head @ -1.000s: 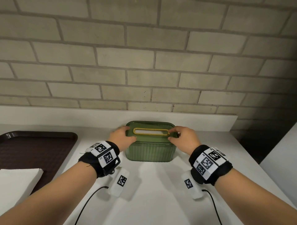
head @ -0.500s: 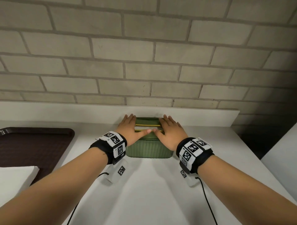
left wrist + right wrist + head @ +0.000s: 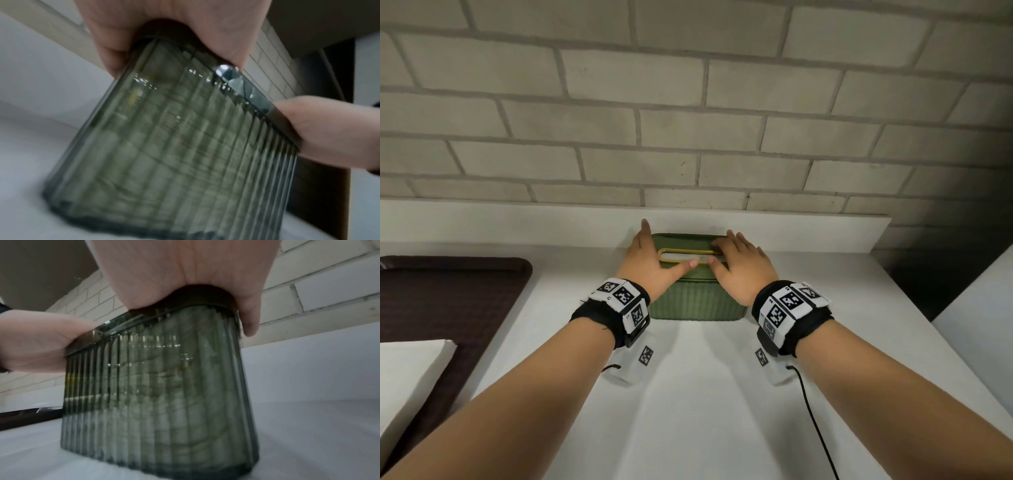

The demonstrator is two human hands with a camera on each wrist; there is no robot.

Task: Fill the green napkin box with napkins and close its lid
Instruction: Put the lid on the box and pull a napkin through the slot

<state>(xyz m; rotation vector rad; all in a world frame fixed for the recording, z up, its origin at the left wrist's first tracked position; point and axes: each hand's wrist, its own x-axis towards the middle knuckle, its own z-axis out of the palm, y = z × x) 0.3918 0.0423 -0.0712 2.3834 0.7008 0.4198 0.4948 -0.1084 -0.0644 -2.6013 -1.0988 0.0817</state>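
Note:
The green ribbed napkin box (image 3: pixel 693 303) stands on the white counter against the back ledge, and stacked napkins show through its translucent wall (image 3: pixel 164 394). Its green lid (image 3: pixel 685 240) sits on top, with white napkin visible in the gold-rimmed slot (image 3: pixel 681 256). My left hand (image 3: pixel 650 262) lies flat on the lid's left end, fingers straight, thumb across the slot. My right hand (image 3: pixel 739 263) lies flat on the right end, fingers straight. In the wrist views each palm presses down on the lid's edge, the left palm (image 3: pixel 185 24) and the right palm (image 3: pixel 185 264).
A dark brown tray (image 3: pixel 448 301) lies at the left with a white napkin stack (image 3: pixel 407 373) on it. A raised white ledge (image 3: pixel 517 219) and a brick wall stand behind the box. A white panel (image 3: pixel 979 325) stands beyond the counter's right edge.
My hands went from pinching the lid's ends to lying flat on it, and have since slid slightly apart, uncovering more of the slot. The view has tilted down a little.

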